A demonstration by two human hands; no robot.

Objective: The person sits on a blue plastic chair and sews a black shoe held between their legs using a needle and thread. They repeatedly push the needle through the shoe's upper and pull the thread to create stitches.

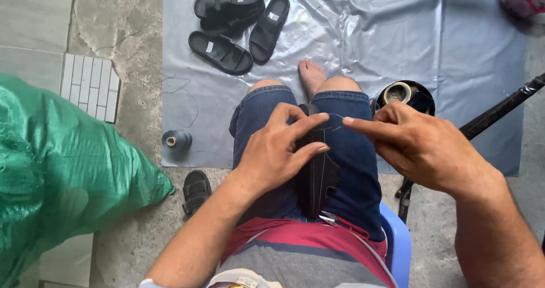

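A black sandal [321, 177] stands on edge between my thighs, on my lap. My left hand [279, 150] clasps it from the left, fingers curled over its top end. My right hand [413, 143] is just to the right, thumb and forefinger pinched together near the sandal's top; a thin thread seems to run from them to the sandal, too fine to be sure. I sit on a blue plastic stool [397, 245] in denim shorts.
Several black sandals [235, 24] lie on a grey plastic sheet [397, 44] ahead. A grey thread spool [176, 141] sits at its left edge, one sandal [196, 191] on the concrete. A green sack [62, 168] bulks left. A black bowl [406, 95] and a dark pole [499, 111] are right.
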